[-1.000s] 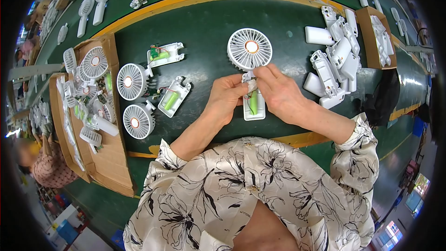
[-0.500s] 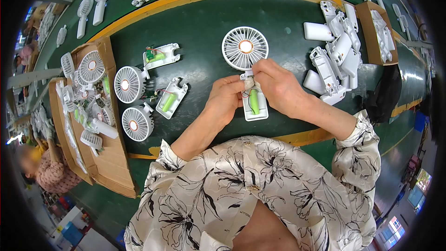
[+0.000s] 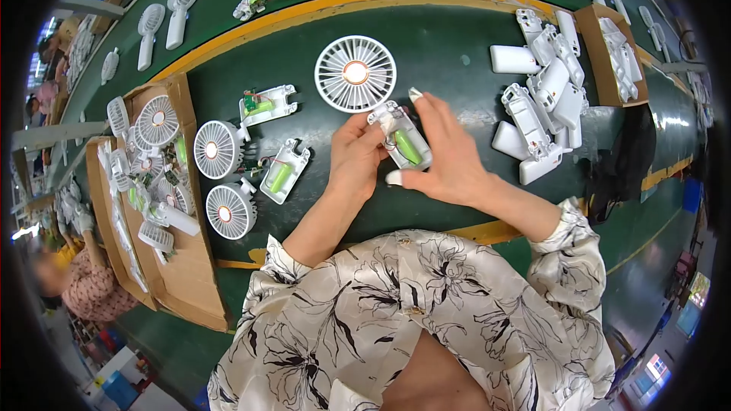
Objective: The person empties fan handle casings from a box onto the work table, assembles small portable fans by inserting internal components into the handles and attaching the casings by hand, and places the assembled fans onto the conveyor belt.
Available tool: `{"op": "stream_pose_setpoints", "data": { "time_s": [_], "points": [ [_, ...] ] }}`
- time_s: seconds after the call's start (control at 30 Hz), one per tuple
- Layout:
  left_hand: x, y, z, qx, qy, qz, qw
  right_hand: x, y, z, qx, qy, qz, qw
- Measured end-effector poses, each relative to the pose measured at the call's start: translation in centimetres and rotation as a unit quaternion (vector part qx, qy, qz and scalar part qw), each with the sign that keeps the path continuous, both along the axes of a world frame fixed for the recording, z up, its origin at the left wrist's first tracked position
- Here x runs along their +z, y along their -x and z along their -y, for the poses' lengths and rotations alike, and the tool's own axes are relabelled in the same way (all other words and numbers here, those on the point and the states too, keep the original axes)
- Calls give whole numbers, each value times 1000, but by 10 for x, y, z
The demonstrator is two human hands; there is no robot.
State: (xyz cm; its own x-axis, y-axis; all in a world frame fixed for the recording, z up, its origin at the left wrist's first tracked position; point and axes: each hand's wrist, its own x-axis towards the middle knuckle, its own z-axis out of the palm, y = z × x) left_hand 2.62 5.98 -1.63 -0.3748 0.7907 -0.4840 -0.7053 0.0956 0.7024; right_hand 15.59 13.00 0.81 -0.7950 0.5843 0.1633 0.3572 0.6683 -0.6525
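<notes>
A white fan [image 3: 355, 72] is seen just above the middle of the frame. The top of its handle [image 3: 407, 144] is pinched by the left hand [image 3: 355, 156]. The fingers of the right hand [image 3: 453, 154] are spread apart beside it. White cases [image 3: 550, 95] are piled at the upper right.

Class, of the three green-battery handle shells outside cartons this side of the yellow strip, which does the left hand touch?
The rightmost handle shell, between left hand and right hand; neither touches the other two, further left.
</notes>
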Motion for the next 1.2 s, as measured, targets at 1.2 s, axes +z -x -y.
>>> {"op": "stream_pose_setpoints", "data": {
  "time_s": [1.2],
  "points": [
    [-24, 19, 25, -174, 30, 38, 984, 9, 227, -178, -92, -117, 165, 975]
  ]
}}
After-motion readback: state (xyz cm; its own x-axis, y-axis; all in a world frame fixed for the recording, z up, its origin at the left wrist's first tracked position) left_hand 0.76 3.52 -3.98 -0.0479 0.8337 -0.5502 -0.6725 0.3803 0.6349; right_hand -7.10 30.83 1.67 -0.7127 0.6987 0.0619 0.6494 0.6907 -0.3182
